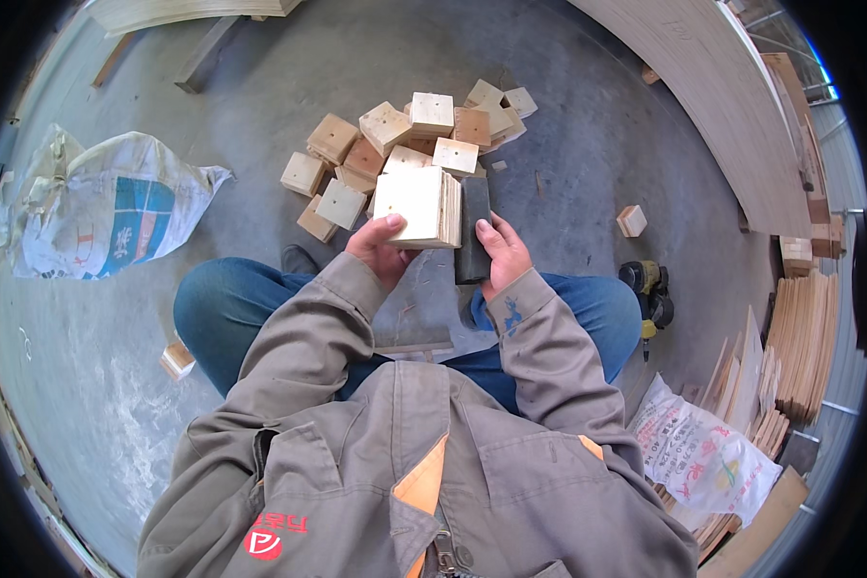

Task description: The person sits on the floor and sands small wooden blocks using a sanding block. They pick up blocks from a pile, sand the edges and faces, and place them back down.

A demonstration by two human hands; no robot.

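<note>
My left hand is closed round a pale plywood block, thumb on its top face. The layered edges of the block show along its right side. My right hand grips a long, dark grey rectangular block, held upright against or close beside the plywood's layered side; whether they touch I cannot tell. What the dark block is made of does not show. Just beyond my hands lies a heap of square wooden blocks, several with a small hole or dark spot in the face.
A white and blue woven sack lies at the left. One loose block and a yellow-black power tool are on the floor at the right. Stacked boards and another printed sack line the right side. Another block sits by my left knee.
</note>
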